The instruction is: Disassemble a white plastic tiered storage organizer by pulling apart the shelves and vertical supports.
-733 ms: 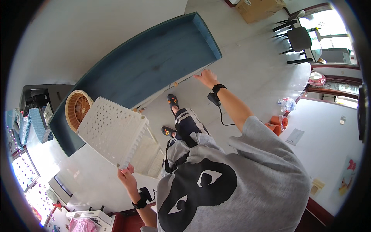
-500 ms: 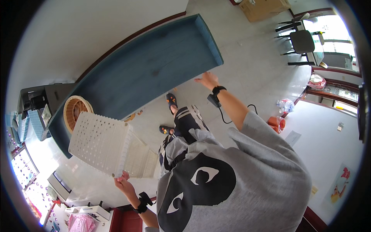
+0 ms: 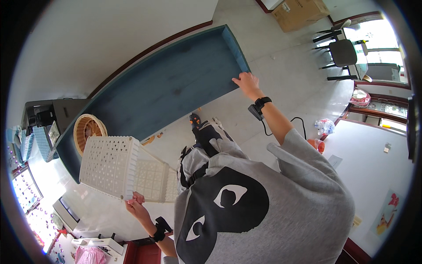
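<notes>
My left hand [image 3: 137, 207] is closed on the lower corner of a white plastic rack [image 3: 107, 165] with perforated panels. The rack stands tilted in view beside the left end of a long blue table [image 3: 167, 88]. At the table's right end, where a raised end board rises, my right hand [image 3: 249, 86] is closed over the near corner; its fingertips are partly hidden. A round wicker basket [image 3: 79, 132] rests on the table's left part, just behind the rack, which covers some of it. Small contents in the basket are hard to make out.
A dark cabinet [image 3: 68, 110] adjoins the table's left end. On the far floor sits a cardboard box [image 3: 301, 14], with a dark chair [image 3: 343, 53] to its right. Orange pots [image 3: 317, 144] and a plastic bag [image 3: 325, 126] lie along the right wall.
My right hand has moved right and slightly up, and it now meets the table's corner. My left hand keeps its hold on the rack. My body has shifted a little nearer the table.
</notes>
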Motion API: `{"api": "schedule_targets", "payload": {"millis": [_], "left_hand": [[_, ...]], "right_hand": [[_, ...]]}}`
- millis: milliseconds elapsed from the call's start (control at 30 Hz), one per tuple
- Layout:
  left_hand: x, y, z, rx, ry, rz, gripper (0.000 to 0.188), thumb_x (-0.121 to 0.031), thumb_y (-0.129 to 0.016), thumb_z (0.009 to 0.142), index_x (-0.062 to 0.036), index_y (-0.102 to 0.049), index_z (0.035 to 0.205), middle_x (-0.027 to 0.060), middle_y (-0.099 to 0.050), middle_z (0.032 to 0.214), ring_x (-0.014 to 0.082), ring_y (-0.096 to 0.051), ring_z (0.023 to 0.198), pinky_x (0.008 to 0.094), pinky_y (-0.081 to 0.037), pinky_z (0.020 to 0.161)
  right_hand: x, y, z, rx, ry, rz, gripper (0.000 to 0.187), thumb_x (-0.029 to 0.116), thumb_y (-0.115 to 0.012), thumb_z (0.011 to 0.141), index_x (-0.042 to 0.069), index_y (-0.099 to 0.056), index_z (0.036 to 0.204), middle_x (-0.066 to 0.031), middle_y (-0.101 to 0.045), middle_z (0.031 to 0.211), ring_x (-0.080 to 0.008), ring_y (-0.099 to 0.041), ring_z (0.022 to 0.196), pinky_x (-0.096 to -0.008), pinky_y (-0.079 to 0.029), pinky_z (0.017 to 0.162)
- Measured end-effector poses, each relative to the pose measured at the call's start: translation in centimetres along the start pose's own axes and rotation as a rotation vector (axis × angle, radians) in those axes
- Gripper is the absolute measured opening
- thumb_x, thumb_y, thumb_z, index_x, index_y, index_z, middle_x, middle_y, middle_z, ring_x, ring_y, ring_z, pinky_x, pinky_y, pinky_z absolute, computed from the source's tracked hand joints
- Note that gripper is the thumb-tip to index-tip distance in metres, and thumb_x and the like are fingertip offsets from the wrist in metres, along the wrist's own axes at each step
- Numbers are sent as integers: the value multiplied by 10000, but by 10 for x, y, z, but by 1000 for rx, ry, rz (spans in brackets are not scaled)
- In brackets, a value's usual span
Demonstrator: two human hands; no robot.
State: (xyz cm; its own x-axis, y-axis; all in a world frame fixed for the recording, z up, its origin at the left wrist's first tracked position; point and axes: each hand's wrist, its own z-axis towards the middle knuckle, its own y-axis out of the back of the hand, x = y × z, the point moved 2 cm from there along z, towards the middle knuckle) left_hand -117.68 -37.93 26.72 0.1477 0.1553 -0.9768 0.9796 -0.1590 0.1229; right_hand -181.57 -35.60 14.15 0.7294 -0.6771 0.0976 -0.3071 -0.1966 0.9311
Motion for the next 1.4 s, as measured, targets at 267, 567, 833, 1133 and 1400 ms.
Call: {"api": "schedule_targets", "payload": {"millis": [267, 567, 833, 1133, 1400], "left_hand": [[3, -26, 1, 34, 39, 18, 414, -379, -417, 1104, -55, -396, 847, -2, -372, 681, 98, -335, 582, 282, -271, 520], [22, -42, -16, -70, 83, 149, 402, -396, -421, 1083, -59, -452, 868, 7, -452, 720, 104, -389, 619, 282, -314, 551], [20, -57, -12, 107, -7, 135, 593, -605, -475, 1036, -81, -418, 764, 0, -399, 647, 121, -373, 575, 305, -312, 529], [18, -61, -10, 212, -29, 195, 628, -629, -458, 1031, -87, -395, 720, 3, -382, 617, 123, -361, 538, 311, -316, 505], [4, -59, -15, 148, -30, 143, 606, -643, -479, 1016, -80, -408, 803, -4, -382, 652, 106, -365, 572, 285, -279, 517]], "right_hand": [[-18, 16, -16, -107, 8, 228, 364, 431, -698, 918, 70, -732, 893, -113, -729, 832, -330, -694, 837, -441, -538, 707], [-56, -60, -61, -105, -124, 940, 316, 282, -677, 963, 71, -657, 1197, -86, -704, 910, -173, -709, 779, -339, -527, 624], [-40, -90, -83, -58, -221, 1326, 557, 310, -718, 941, 95, -508, 1410, -94, -694, 1061, -155, -700, 787, -302, -526, 639], [-31, -62, -108, -303, -55, 1083, 659, 364, -803, 880, 87, -515, 1404, -109, -668, 1131, -182, -650, 793, -342, -544, 737], [-103, -98, -96, -473, -480, 1483, 613, 264, -767, 904, 119, -495, 1435, -106, -632, 1253, -229, -663, 1026, -352, -549, 850]]}}
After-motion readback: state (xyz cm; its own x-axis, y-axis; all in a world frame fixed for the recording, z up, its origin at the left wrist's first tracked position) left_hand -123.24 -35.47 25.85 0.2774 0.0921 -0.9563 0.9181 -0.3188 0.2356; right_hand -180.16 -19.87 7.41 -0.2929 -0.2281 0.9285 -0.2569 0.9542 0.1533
